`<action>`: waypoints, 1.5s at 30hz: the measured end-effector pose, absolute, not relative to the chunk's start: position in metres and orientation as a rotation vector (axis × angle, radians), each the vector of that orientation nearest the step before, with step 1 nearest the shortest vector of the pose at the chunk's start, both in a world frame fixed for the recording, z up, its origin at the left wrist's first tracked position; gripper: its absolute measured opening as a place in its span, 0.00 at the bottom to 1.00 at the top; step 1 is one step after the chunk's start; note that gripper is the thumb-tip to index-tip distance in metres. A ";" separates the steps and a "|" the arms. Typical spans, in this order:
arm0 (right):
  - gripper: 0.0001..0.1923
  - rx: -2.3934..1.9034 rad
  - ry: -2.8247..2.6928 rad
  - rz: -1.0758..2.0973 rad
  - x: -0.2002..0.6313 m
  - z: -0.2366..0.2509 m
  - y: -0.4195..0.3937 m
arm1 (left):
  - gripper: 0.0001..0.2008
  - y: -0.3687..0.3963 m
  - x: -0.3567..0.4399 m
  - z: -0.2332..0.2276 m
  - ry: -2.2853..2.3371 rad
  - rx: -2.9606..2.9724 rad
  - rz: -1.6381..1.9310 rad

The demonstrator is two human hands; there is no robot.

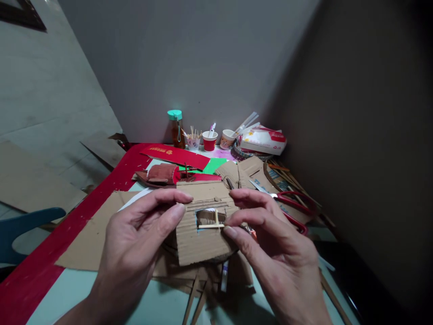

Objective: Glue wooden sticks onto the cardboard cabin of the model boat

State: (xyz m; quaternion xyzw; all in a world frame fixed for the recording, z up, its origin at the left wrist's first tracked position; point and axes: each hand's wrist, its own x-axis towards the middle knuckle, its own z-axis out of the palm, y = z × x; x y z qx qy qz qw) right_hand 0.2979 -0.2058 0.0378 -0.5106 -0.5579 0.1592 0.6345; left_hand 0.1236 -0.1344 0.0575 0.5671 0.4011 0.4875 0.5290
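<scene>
Two hands hold a corrugated cardboard panel (203, 225) above the near middle of the table (81, 289): the left hand (135, 243) pinches its left edge, the right hand (270, 243) closes thumb and fingers at the window cut-out, on a small stick cross (214, 224). The cross looks frail; too hard a press could snap it or buckle the panel. Red-handled scissors (294, 207) lie just right.
</scene>
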 end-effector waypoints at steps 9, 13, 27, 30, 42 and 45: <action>0.08 -1.195 -1.320 0.322 0.299 0.039 -0.206 | 0.01 -0.134 0.120 0.058 0.948 1.463 1.177; 0.08 -1.192 -1.321 0.324 0.299 0.039 -0.206 | 0.02 -0.138 0.124 0.062 1.002 1.442 1.174; 0.08 -1.165 -1.289 0.367 0.297 0.039 -0.206 | 0.01 -0.132 0.121 0.062 0.938 1.385 1.113; 0.09 -1.179 -1.288 0.359 0.297 0.040 -0.207 | 0.01 -0.133 0.119 0.062 0.948 1.393 1.126; 0.09 -1.168 -1.228 0.387 0.298 0.041 -0.206 | 0.02 -0.129 0.121 0.058 0.917 1.453 1.130; 0.08 -1.193 -1.260 0.387 0.299 0.041 -0.206 | 0.03 -0.129 0.122 0.059 0.928 1.465 1.137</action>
